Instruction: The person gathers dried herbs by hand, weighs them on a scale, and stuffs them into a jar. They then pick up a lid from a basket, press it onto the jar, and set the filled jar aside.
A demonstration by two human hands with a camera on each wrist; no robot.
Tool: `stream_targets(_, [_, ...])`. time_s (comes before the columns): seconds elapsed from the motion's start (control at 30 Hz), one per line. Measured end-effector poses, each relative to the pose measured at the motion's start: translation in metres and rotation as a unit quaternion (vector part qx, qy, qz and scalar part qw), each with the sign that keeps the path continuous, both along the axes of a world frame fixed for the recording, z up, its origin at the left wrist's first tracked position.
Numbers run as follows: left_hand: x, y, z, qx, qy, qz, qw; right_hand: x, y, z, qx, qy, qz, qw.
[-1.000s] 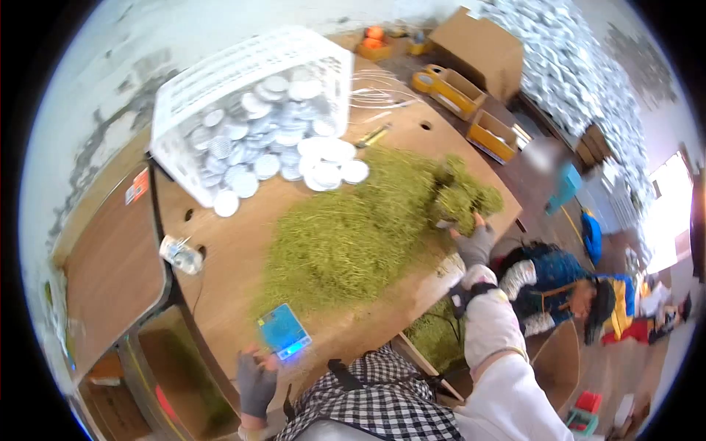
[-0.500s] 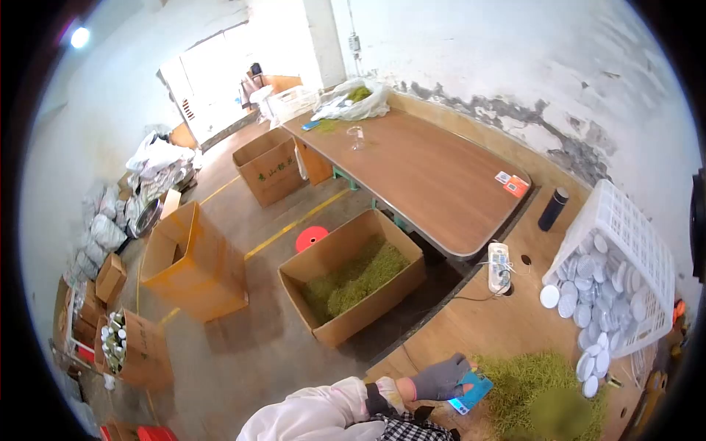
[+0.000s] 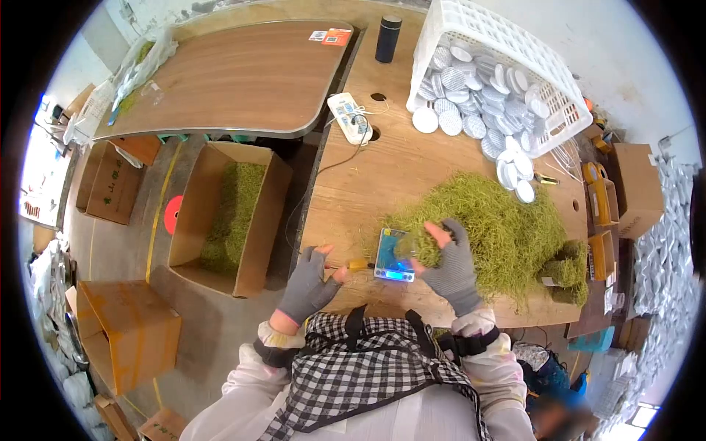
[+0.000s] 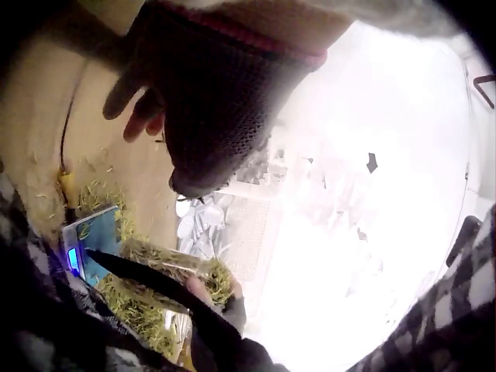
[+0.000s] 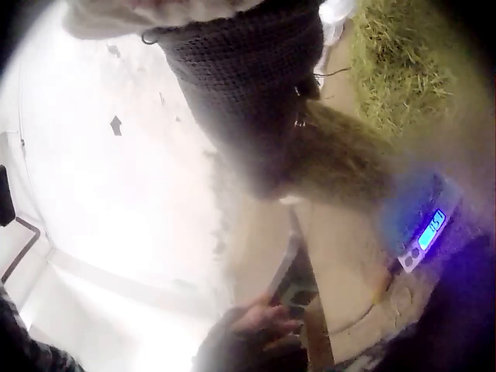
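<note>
My right hand [image 3: 450, 270], in a grey fingerless glove, grips a clear container packed with green dried herb [image 3: 425, 246] at the right side of a small blue-topped scale [image 3: 390, 248]. In the left wrist view, the container [image 4: 159, 263] lies tilted beside the scale [image 4: 97, 240]; whether it touches the scale I cannot tell. The scale's display [image 5: 432, 230] glows blue. To the left of the scale, my gloved left hand [image 3: 310, 285] is held with fingers apart and loosely bent, holding nothing. A loose herb pile [image 3: 507, 228] spreads to the right.
A white basket [image 3: 507, 44] spills silvery round lids [image 3: 471, 95] at the back. Herb-filled containers [image 3: 568, 273] stand at the right edge. A power strip [image 3: 351, 119], black bottle [image 3: 388, 40] and yellow cable connector [image 3: 358, 264] are on the table. An open carton [image 3: 254, 250] stands left.
The head view has swung from right to left and back to the table's middle. My right hand has come from the right-edge containers to the scale with one; my left hand has let go of the scale.
</note>
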State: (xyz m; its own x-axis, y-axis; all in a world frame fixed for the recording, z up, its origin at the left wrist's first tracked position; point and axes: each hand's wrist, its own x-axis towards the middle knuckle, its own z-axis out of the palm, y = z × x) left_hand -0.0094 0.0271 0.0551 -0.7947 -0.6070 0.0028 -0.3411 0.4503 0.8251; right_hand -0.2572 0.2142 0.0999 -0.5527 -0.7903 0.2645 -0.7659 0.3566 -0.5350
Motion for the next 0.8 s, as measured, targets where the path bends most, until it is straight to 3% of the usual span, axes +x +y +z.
stream_targets(0.07, [-0.003, -0.002, -0.001, -0.073, -0.014, -0.031, 0.997, 0.010, -0.006, -0.004, 0.021, -0.001, 0.018, 1.000])
stream_targets(0.33, [-0.020, 0.003, 0.018, -0.050, 0.010, -0.051, 0.997, 0.017, -0.020, -0.038, 0.037, -0.015, 0.008, 0.999])
stream_targets(0.47, [-0.019, 0.003, 0.017, -0.008, 0.013, -0.055, 0.998, 0.019, -0.019, -0.015, 0.019, -0.057, -0.009, 0.998])
stream_targets(0.63, [-0.016, 0.000, -0.002, -0.027, 0.014, -0.062, 0.998, 0.006, 0.027, -0.003, 0.019, -0.055, -0.029, 0.998])
stream_targets(0.77, [-0.019, 0.000, -0.002, -0.049, 0.007, -0.072, 0.996, -0.009, 0.080, -0.041, 0.042, -0.063, -0.057, 0.996])
stream_targets(0.8, [-0.019, 0.000, -0.003, -0.049, 0.005, -0.074, 0.996, -0.011, 0.090, -0.049, 0.172, -0.133, -0.062, 0.974])
